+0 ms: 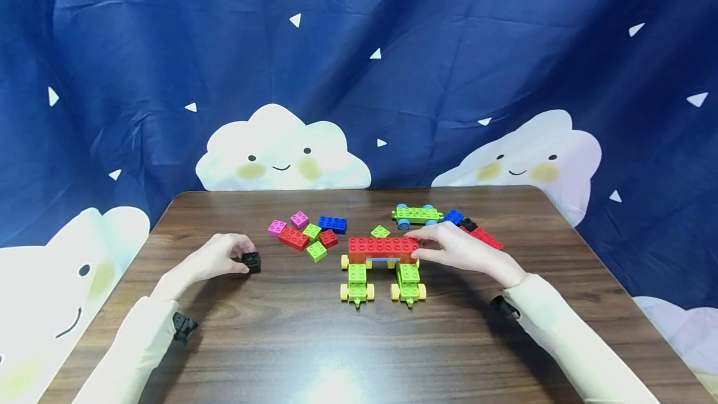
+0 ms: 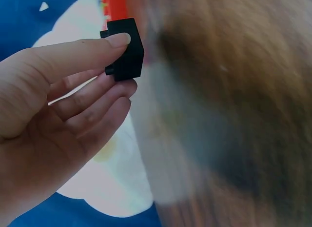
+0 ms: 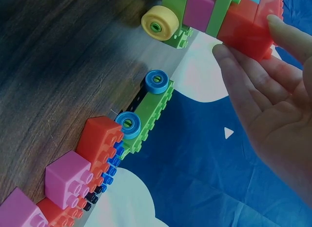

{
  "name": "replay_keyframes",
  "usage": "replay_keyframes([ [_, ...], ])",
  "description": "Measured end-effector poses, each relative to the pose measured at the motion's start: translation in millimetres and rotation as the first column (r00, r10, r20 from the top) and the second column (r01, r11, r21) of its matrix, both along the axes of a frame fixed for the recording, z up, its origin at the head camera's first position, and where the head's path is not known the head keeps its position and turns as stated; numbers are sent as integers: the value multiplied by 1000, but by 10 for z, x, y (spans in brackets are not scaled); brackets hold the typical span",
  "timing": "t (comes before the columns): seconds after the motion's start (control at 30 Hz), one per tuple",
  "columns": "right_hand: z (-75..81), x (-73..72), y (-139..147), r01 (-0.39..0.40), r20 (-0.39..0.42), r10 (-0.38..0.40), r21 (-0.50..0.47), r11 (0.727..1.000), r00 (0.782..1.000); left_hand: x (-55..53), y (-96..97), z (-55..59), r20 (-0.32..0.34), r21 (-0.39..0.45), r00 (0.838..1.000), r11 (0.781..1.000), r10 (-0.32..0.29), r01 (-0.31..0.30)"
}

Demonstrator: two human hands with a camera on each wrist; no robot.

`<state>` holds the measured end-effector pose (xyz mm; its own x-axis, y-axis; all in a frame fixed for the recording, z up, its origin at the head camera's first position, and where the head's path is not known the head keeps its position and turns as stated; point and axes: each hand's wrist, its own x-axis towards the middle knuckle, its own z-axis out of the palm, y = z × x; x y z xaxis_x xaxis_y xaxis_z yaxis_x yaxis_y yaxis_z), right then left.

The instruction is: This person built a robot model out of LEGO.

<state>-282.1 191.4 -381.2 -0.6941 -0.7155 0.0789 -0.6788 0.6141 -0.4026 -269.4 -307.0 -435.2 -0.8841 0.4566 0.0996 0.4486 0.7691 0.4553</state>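
Between thumb and fingers my left hand pinches a black toy brick at the left side of the table. In the left wrist view that black brick shows its studs turned toward the palm. My right hand holds the right end of a red brick row. The row bridges two green wheeled bases with yellow wheels, one base on the left and the other base on the right. From the right wrist, the thumb and fingers touch a red brick beside pink and green ones.
Loose bricks lie behind the build: pink, red, blue and green. A green car base with blue wheels stands at the back. Blue, black and red bricks lie right of it, partly behind the right hand.
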Motion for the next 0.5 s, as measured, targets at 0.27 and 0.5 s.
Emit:
replay_keyframes([
  [0.27,9,-9,6,-6,-4,6,10,1000,1000,-9,292,235,-12,24,998,998,-65,66],
  [0.5,13,-11,10,-5,20,5,1,1000,1000,13,680,424,0,127,988,980,-152,150],
])
